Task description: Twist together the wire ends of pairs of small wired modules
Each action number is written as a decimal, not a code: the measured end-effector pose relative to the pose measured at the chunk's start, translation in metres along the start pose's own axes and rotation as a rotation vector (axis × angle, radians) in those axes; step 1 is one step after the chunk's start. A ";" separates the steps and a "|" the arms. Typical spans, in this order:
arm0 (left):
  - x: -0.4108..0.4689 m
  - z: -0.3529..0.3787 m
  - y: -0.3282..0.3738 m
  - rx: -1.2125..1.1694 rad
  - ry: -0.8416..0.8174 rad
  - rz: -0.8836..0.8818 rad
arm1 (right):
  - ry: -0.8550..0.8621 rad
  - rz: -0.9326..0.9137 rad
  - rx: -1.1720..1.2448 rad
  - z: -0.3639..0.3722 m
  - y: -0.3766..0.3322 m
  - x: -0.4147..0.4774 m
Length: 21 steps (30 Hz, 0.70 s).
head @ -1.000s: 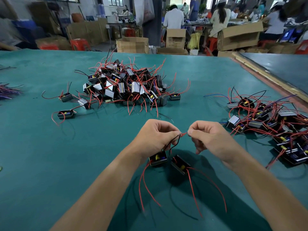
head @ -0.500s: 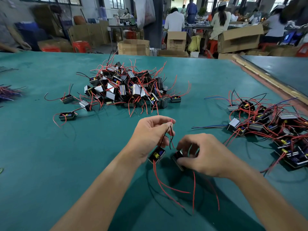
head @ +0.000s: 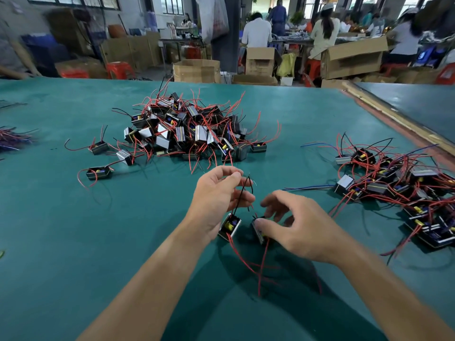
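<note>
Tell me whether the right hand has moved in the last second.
Yes. The right hand dropped toward the person, away from the module pile, and now grips a module.

**A Big Busy Workroom**

A wide green surface [head: 61,242] fills the front. A second surface [head: 418,104], darker, sits to the right, past a wooden strip [head: 398,119]. Behind them stand brown cardboard boxes [head: 197,70], red stools [head: 120,70] and a dark pillar [head: 225,45]. People [head: 256,33] sit at far tables. Windows [head: 173,4] run high along the back wall.
</note>
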<state>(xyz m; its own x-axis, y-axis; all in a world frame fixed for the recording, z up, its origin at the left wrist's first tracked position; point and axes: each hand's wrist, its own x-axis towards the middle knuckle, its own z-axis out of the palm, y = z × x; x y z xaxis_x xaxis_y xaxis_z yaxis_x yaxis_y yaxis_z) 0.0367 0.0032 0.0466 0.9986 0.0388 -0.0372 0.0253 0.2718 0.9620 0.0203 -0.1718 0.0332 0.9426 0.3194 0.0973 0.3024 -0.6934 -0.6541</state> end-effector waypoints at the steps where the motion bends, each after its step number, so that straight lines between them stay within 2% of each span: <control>1: 0.000 0.002 0.000 -0.058 -0.024 -0.012 | -0.011 0.008 0.005 0.004 -0.003 -0.001; 5: -0.003 0.005 0.000 -0.368 -0.236 -0.103 | 0.023 -0.095 -0.195 0.025 -0.010 -0.006; 7: -0.006 0.006 -0.001 -0.428 -0.360 -0.129 | 0.067 -0.125 -0.257 0.032 -0.009 -0.006; 9: -0.008 0.005 -0.002 -0.440 -0.424 -0.126 | 0.088 -0.122 -0.219 0.035 -0.006 -0.004; 12: -0.008 0.004 -0.002 -0.391 -0.427 -0.114 | 0.082 -0.104 -0.153 0.032 0.000 -0.001; 14: -0.006 0.001 -0.002 -0.317 -0.417 -0.091 | 0.015 -0.116 -0.138 0.025 0.002 -0.001; 16: -0.004 -0.003 0.000 -0.243 -0.374 -0.064 | -0.055 -0.127 -0.177 0.017 0.003 0.001; 17: -0.002 -0.005 0.001 -0.224 -0.342 -0.057 | -0.037 -0.134 -0.207 0.010 0.006 0.003; 19: 0.002 -0.011 0.004 -0.207 -0.259 -0.062 | 0.166 -0.131 -0.252 -0.008 0.013 0.008; 21: 0.004 -0.016 0.007 -0.197 -0.166 -0.080 | 0.494 -0.016 -0.292 -0.034 0.026 0.012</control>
<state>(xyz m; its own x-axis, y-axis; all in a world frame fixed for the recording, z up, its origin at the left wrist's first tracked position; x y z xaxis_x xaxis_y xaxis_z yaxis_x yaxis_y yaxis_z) 0.0402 0.0210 0.0489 0.9883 -0.1438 -0.0506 0.1108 0.4503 0.8860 0.0444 -0.2073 0.0429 0.8707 0.0403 0.4901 0.2776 -0.8630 -0.4222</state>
